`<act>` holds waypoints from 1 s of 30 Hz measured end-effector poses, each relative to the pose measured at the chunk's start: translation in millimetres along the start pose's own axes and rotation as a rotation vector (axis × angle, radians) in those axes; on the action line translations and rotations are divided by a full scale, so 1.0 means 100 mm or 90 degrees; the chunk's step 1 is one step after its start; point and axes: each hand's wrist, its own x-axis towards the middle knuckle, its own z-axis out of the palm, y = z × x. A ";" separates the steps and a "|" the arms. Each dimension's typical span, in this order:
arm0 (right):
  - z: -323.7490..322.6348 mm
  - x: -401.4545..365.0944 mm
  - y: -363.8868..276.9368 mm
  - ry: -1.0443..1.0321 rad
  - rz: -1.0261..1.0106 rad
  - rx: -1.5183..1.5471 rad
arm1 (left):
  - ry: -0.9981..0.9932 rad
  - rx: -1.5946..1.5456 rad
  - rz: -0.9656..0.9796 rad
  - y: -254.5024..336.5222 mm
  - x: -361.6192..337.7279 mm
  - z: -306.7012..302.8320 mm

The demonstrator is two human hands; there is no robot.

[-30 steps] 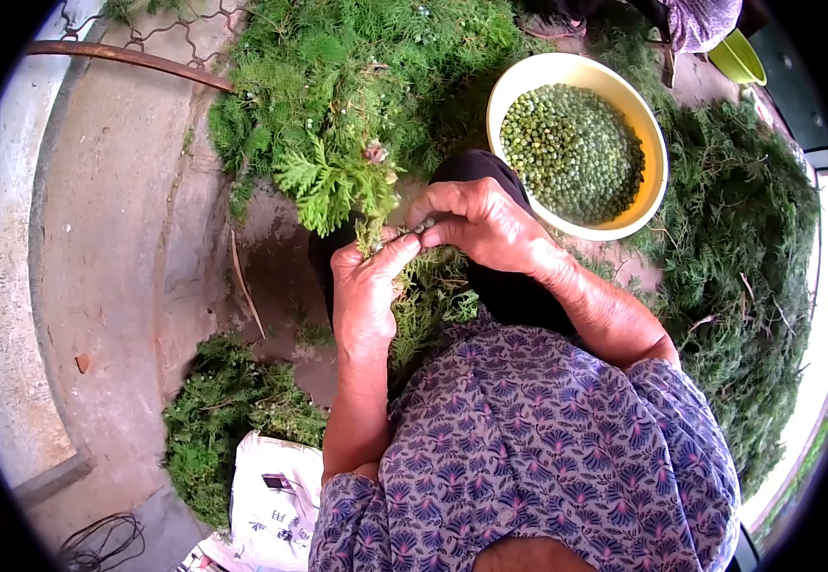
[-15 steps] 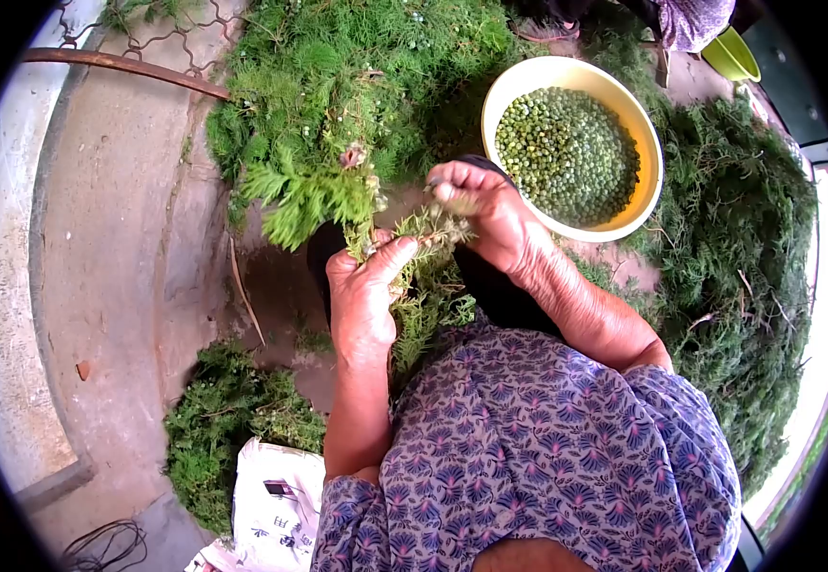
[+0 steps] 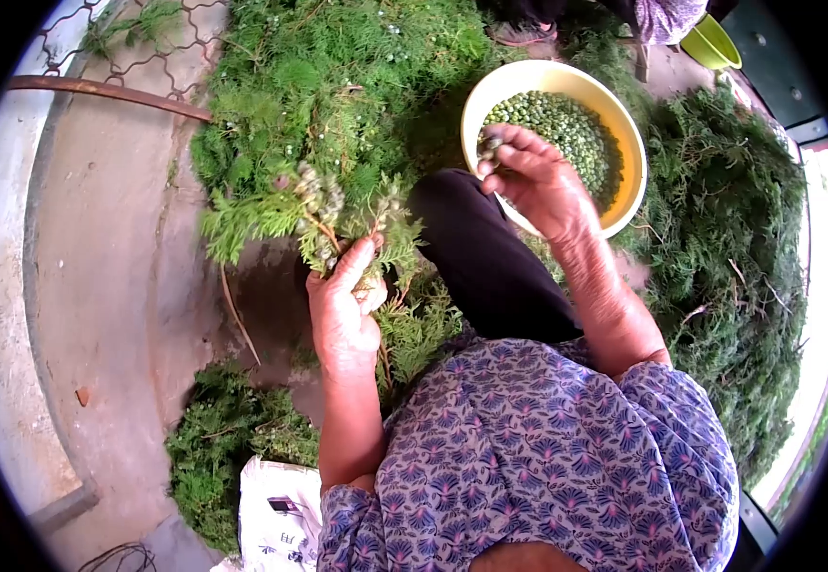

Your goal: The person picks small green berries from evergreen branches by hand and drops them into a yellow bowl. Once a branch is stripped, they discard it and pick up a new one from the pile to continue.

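Note:
My left hand [image 3: 345, 319] is closed around the stem of a leafy conifer sprig [image 3: 252, 217]. Clusters of pale, round cones [image 3: 323, 195] sit along the sprig's twigs, above my thumb. My right hand [image 3: 547, 191] is over the near left rim of a yellow basin [image 3: 631, 133], fingers pinched on a few small green cones [image 3: 490, 150]. Many green cones [image 3: 566, 124] of the same sort fill much of the basin; my right hand covers part of them. More sprig foliage [image 3: 419, 334] hangs below my left hand, near my lap.
Cut green branches [image 3: 319, 86] are heaped ahead, with another big pile [image 3: 719, 267] at right and a smaller one [image 3: 219, 429] at lower left. A white sack [image 3: 276, 505] bears a small dark device [image 3: 281, 503]. Another person's patterned clothing [image 3: 666, 19] and a green tub [image 3: 712, 43] are at top right.
My right hand has moved up and right, away from the sprig to the basin, with cones in its fingers. My left hand has shifted slightly left with the sprig.

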 end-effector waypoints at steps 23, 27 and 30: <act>0.62 -0.12 0.54 -0.137 0.066 -0.154 | -0.138 -0.213 -0.143 -0.12 0.01 -0.04; 0.51 -0.14 0.50 -0.112 -0.071 -0.450 | -0.072 -0.115 -0.111 -0.12 -0.05 -0.01; 0.28 -0.05 0.40 -0.004 -0.155 -0.582 | 0.005 -0.057 -0.058 0.00 -0.15 0.10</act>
